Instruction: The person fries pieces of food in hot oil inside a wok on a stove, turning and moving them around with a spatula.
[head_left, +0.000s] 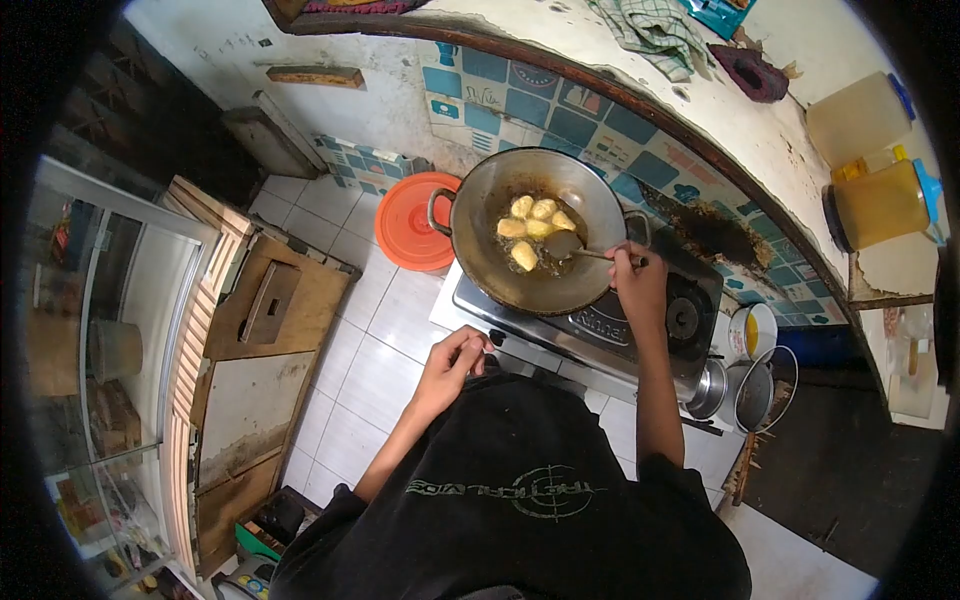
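Moderately lit, with dark, fisheye-curved edges.

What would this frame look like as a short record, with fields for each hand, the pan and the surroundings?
right hand: grips the handle of a cooking utensil
utensil head: in the wok, beside the food
left hand: fingers curled, near the stove's front edge; no held item visible
food: six yellowish pieces in bubbling liquid
stove: under the wok; right burner uncovered
left of wok: round orange item
shelf: checked cloth, jug of yellow liquid
flame: not visible
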